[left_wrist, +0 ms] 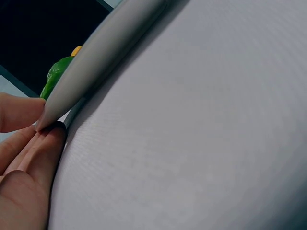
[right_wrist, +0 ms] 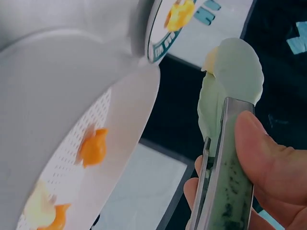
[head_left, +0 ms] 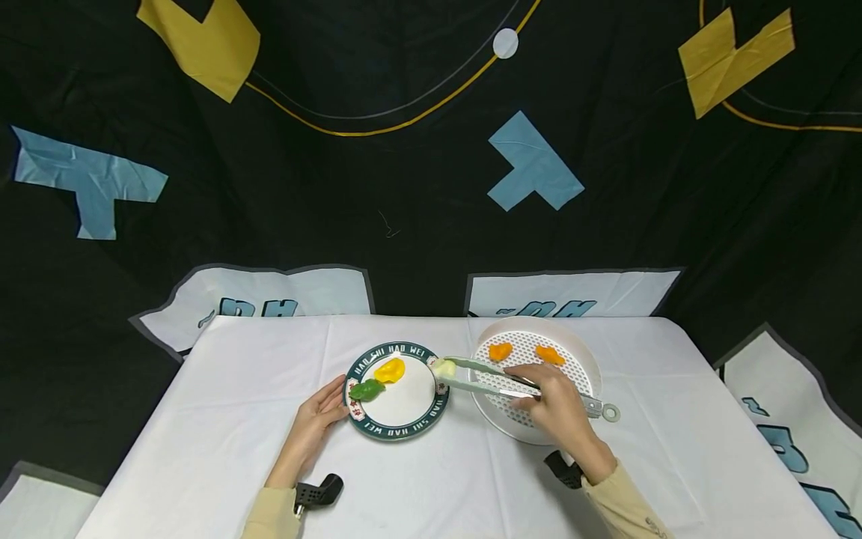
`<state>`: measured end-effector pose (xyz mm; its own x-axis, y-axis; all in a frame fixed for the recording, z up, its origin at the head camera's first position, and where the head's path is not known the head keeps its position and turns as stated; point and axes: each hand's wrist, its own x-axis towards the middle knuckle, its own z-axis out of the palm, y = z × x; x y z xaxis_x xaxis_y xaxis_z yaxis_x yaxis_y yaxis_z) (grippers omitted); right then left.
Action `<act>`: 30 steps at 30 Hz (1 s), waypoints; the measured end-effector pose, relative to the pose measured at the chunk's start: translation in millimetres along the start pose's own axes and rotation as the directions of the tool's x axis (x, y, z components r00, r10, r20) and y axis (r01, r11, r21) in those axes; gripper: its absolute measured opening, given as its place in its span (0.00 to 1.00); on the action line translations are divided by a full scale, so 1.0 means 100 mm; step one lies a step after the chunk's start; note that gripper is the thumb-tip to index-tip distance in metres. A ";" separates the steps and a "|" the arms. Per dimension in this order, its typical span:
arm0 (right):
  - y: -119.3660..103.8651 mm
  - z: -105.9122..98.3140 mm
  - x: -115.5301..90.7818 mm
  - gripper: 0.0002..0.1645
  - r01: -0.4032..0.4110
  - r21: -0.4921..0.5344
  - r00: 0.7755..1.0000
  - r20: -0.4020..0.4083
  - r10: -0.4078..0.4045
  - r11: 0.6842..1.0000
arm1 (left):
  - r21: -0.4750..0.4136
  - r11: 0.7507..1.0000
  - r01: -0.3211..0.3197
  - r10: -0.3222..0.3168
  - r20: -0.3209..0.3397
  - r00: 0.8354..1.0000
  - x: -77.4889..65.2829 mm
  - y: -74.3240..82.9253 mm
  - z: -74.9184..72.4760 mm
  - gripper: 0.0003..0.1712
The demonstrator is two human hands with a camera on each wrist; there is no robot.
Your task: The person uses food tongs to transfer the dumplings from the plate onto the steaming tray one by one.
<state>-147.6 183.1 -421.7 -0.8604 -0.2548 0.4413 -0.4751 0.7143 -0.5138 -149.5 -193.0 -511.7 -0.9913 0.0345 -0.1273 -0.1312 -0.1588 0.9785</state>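
Tan sleeves (head_left: pixel 272 515) reach in from the near edge of a white-covered table (head_left: pixel 417 494), a black wrist device (head_left: pixel 319 492) strapped at each cuff, as a person works with both hands over a plate and a strainer. At left, the left hand (head_left: pixel 322 412) steadies a green-rimmed white plate (head_left: pixel 397 433), its grip narrowed to a pinch, thumb above the edge and fingers beneath. On the plate lie a yellow piece (head_left: pixel 390 370) and, just beside it toward the left rim, a glossy green piece (head_left: pixel 367 390).

At right, the right hand (head_left: pixel 555 397) has its grip closed around metal tongs (right_wrist: pixel 230 177) with pale green tips, thumb on one side and fingers on the other. Between those tips sits a pale yellow piece (head_left: pixel 444 367), held over the plate's right rim; whether it touches the rim cannot be told. Below the hand stands a white perforated strainer (head_left: pixel 586 359), with one orange piece (head_left: pixel 500 352) and a second orange piece (head_left: pixel 550 355) toward its far side; the right wrist view shows a blurred pale lump (right_wrist: pixel 38 207) against one of them. Behind the table hangs a black backdrop (head_left: pixel 404 224) with yellow and blue shapes.
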 end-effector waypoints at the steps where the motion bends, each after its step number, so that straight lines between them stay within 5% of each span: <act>1: 0.02 -0.02 0.00 0.29 -0.005 -0.003 1.000 -0.002 0.005 1.000 | 0.003 1.000 0.004 -0.004 -0.002 1.000 0.00 0.00 0.00 0.37; 19: 0.43 -0.24 -0.12 0.29 -0.060 -0.071 0.993 -0.105 0.053 0.996 | -0.010 1.000 0.020 -0.020 -0.013 1.000 0.01 0.01 0.00 0.38; 30: 0.67 -0.30 -0.23 0.28 -0.155 -0.128 0.985 -0.092 0.144 0.980 | -0.009 1.000 0.008 -0.008 -0.004 1.000 -0.01 0.02 0.01 0.37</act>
<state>-154.1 256.7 -444.8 -0.8992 -0.0882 0.4286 -0.3084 0.8227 -0.4775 -149.1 -192.1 -509.4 -0.9902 0.0323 -0.1357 -0.1392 -0.1675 0.9760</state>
